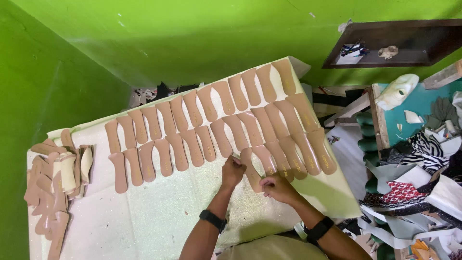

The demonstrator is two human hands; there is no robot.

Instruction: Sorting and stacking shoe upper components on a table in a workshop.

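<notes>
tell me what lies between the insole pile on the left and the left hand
In the head view, mostly bare white sheet lies between the pile and the left hand; the lower row of tan insoles sits just above that stretch.

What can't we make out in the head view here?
- Left hand and right hand: fingertips curl under, so their grip on the tan insole is hidden.
- Gold print on the insoles: too small.
- Insole pile: overlapped, uncountable.
- Shelf items: too small.
- Fabric scraps: cut by the right edge.
</notes>
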